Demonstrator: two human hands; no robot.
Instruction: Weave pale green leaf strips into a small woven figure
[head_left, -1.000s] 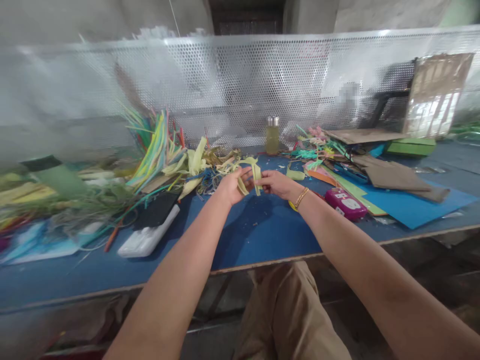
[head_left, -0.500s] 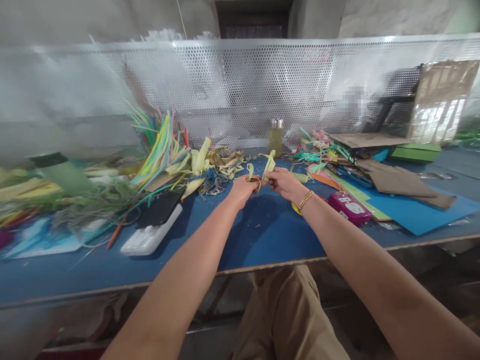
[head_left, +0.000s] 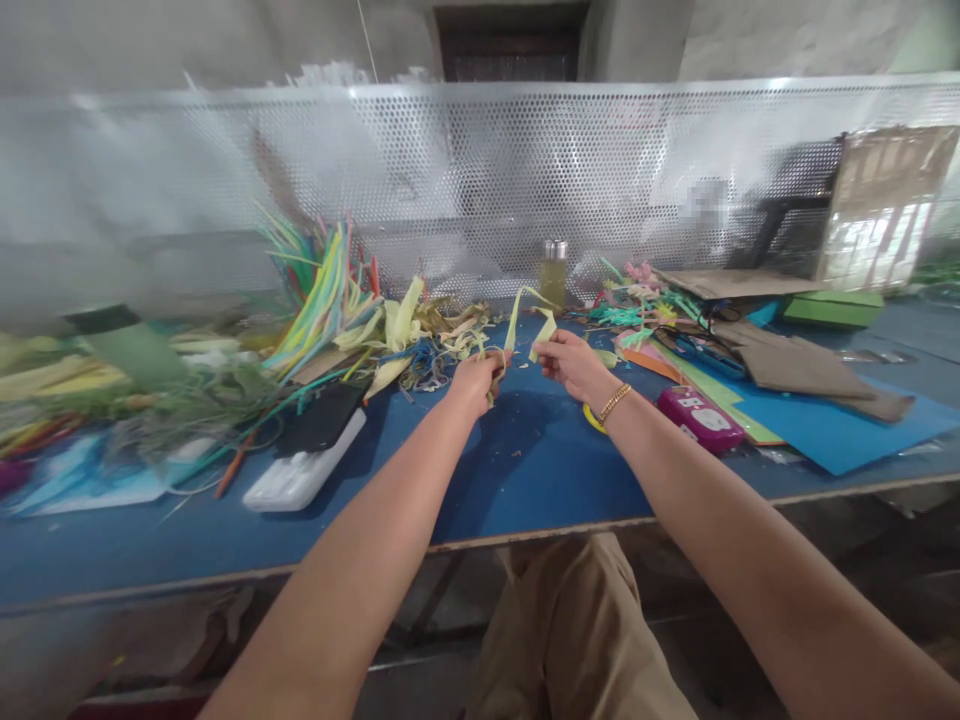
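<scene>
Above the blue tabletop (head_left: 525, 480), both hands are raised with a small space between them. A pale yellow-green corn husk strip (head_left: 514, 318) rises from my left hand (head_left: 478, 384), bends over at the top and comes down to my right hand (head_left: 574, 364). My left fingers are curled closed round its lower end, where a small loop also shows. With thumb and fingers my right hand pinches the other end, which forms a folded flap. Just left of my left hand lies a heap of similar husks (head_left: 401, 318) with blue thread.
A bottle (head_left: 553, 272) stands behind my hands. On the left are coloured pipe cleaners (head_left: 322, 295), a black phone-like slab (head_left: 321, 415) and a white case (head_left: 304, 485). To the right are a yellow ring (head_left: 592, 418), a magenta box (head_left: 699, 420), coloured sheets (head_left: 832, 425) and cardboard (head_left: 795, 365).
My hands have moved apart, the left one slightly leftward and down. The strip, bunched between them before, now stretches up in an arch from one hand to the other.
</scene>
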